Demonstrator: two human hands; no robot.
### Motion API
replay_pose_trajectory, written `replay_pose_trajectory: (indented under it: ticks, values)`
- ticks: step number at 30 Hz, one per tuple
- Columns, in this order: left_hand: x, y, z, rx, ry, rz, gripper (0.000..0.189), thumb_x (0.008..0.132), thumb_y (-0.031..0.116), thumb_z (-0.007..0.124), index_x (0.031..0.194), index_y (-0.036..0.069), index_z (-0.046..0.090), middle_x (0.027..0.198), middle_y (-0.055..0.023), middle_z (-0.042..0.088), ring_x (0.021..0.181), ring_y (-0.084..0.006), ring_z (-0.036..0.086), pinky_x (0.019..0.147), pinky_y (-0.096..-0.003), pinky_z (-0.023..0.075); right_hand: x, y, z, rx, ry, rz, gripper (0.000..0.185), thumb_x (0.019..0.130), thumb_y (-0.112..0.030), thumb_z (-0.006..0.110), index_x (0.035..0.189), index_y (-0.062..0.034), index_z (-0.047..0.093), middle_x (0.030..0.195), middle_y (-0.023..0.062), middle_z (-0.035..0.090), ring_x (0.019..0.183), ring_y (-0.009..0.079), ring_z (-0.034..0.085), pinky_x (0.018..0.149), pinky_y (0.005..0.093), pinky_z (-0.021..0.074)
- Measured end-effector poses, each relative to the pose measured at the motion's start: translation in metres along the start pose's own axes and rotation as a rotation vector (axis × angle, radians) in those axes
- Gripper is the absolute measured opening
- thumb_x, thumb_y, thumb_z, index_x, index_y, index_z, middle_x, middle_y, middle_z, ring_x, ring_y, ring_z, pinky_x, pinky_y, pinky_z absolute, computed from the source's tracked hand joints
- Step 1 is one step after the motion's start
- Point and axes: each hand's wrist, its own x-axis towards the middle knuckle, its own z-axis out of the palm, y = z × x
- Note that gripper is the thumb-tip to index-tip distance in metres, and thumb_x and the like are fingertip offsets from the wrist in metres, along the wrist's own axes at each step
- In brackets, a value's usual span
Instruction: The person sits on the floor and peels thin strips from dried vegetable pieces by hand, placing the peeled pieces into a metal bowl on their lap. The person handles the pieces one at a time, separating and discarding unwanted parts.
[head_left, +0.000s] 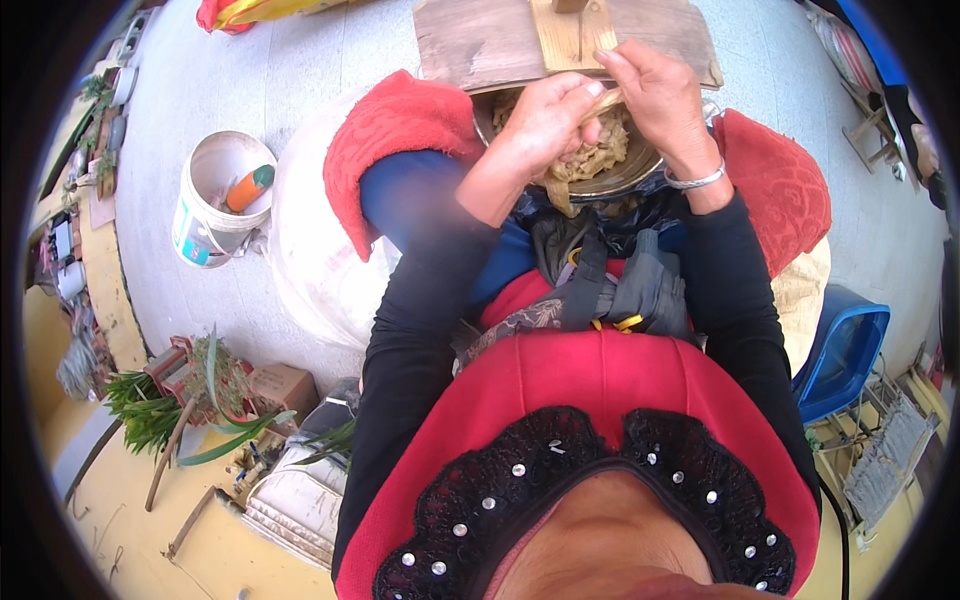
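A tan, limp strip (604, 103) stretches between my two hands. My left hand (551, 120) pinches its left end, thumb on top. At the strip's other end is my right hand (654, 94), fingers closed on it, beside a wooden board. Below both hands, a round metal basin (643, 174) between my knees holds a heap of similar tan, wet-looking pieces (596, 154); some hang over the near rim. Beyond the basin lies a weathered wooden board (480, 41), with a paler wood piece (574, 34) on it and a thin metal spike or nail (580, 37) along that piece.
Red towels (409, 112) cover my knees. A white bucket (206, 232) with an orange and green object (250, 189) inside stands at the left. A blue plastic container (844, 352) is at the right. Potted plants (146, 409) sit lower left.
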Motion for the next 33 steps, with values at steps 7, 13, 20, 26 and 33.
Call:
replay_pose_trajectory:
  ticks: [7,13,20,26,33]
  values:
    - [0.007,-0.020,-0.023,0.169,-0.068,0.222,0.035,0.100,0.030,0.057,0.080,0.002,0.067,0.057,0.0039,0.052,0.053,-0.0035,0.047,0.050,-0.0201,0.0368,-0.053,-0.063,-0.028,0.945,-0.744,0.556,0.014,0.090,-0.013,0.070,0.092,-0.0001,0.074,0.065,-0.0056,0.055,0.057,0.0051,0.049,0.050,0.0224,0.0369]
    - [-0.028,0.010,0.019,-0.318,-0.243,0.178,0.031,0.104,0.033,0.048,0.097,0.005,0.061,0.064,0.0048,0.046,0.054,-0.0028,0.037,0.048,-0.0198,0.0300,-0.037,-0.052,-0.041,1.082,-0.161,0.436,0.026,0.095,-0.019,0.066,0.113,-0.0016,0.071,0.066,-0.0042,0.054,0.055,0.0026,0.043,0.050,0.0192,0.0326]
    - [-0.013,-0.017,0.031,-0.148,-0.083,0.169,0.019,0.096,0.015,0.062,0.111,0.007,0.055,0.072,0.0052,0.049,0.054,-0.0008,0.038,0.047,-0.0183,0.0274,-0.047,-0.002,0.008,0.558,0.020,0.196,0.023,0.096,-0.011,0.060,0.117,-0.0064,0.069,0.099,0.0085,0.074,0.085,0.0137,0.070,0.075,0.0253,0.0540]
    - [-0.001,-0.040,0.010,-0.076,-0.123,0.105,0.009,0.094,0.014,0.063,0.099,0.007,0.060,0.066,0.0010,0.053,0.052,-0.0088,0.048,0.047,-0.0230,0.0357,-0.044,-0.010,-0.003,0.068,0.001,0.006,0.016,0.092,-0.014,0.061,0.106,-0.0122,0.071,0.090,0.0095,0.071,0.079,0.0294,0.069,0.067,0.0307,0.0532]
    - [-0.022,-0.047,0.011,1.098,0.304,0.811,0.012,0.086,0.005,0.061,0.098,0.007,0.060,0.078,-0.0113,0.062,0.070,-0.0308,0.064,0.057,-0.0377,0.0496,-0.076,0.015,0.012,0.618,-0.276,0.380,0.025,0.098,-0.025,0.059,0.098,-0.0035,0.071,0.085,0.0074,0.069,0.078,0.0184,0.065,0.071,0.0280,0.0496]
